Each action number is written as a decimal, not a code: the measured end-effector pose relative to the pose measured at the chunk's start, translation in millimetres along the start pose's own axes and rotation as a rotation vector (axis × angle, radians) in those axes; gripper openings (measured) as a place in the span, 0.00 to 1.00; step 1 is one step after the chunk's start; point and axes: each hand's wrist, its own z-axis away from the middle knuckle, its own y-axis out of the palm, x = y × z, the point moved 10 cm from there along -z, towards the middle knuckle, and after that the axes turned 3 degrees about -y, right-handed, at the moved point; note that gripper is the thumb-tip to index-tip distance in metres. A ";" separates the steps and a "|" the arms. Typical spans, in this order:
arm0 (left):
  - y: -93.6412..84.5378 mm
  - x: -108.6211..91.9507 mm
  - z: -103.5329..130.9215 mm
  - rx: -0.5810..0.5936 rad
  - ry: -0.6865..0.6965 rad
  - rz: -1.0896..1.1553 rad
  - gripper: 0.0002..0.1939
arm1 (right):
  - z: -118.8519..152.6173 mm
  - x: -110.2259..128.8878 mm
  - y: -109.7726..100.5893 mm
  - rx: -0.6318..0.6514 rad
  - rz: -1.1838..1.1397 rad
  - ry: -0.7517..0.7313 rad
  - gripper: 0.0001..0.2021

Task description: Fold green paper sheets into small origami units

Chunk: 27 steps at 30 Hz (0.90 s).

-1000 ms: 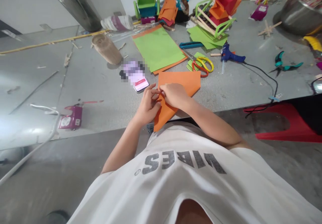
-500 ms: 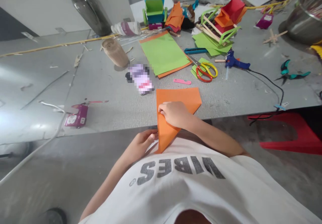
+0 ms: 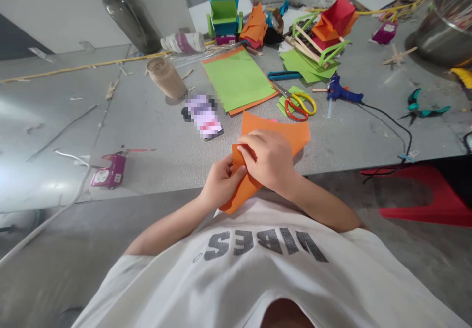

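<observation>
Both hands hold a sheet of orange paper [image 3: 295, 134] at the table's front edge, tilted, its lower corner near the white shirt. My left hand [image 3: 223, 183] pinches the left side, thumb on top and fingers behind. Bent over the upper left part, my right hand [image 3: 271, 158] grips the paper close to my left thumb; some of its fingertips are hidden. A strip along the paper's left edge looks folded over. Just beyond the sheet, a pink cutter [image 3: 272, 120] is mostly covered by it.
Scissors [image 3: 298, 106], a blue glue gun [image 3: 344, 91], pliers [image 3: 416, 106] and a phone [image 3: 204, 116] lie around the work spot. Green paper [image 3: 239, 79] lies beyond. A purple tape dispenser [image 3: 110, 170] stands at left; a jar [image 3: 165, 77] and bottle [image 3: 129, 18] stand behind.
My left hand has come up from below the table edge onto the paper's left side. The sheet has lifted and turned, its upper part shifting right. My right hand has moved slightly right and up.
</observation>
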 end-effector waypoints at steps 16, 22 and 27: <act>-17.7 -37.3 -74.0 -0.198 0.362 -0.067 0.48 | -31.5 -116.4 8.4 -0.369 -1.171 0.397 0.27; -36.3 -19.3 -107.5 -0.186 0.290 0.035 0.30 | -51.0 -142.4 36.1 -0.410 -1.122 0.473 0.25; -47.1 -17.0 -117.6 -0.186 0.267 -0.006 0.30 | -53.8 -148.7 50.0 -0.448 -1.143 0.470 0.29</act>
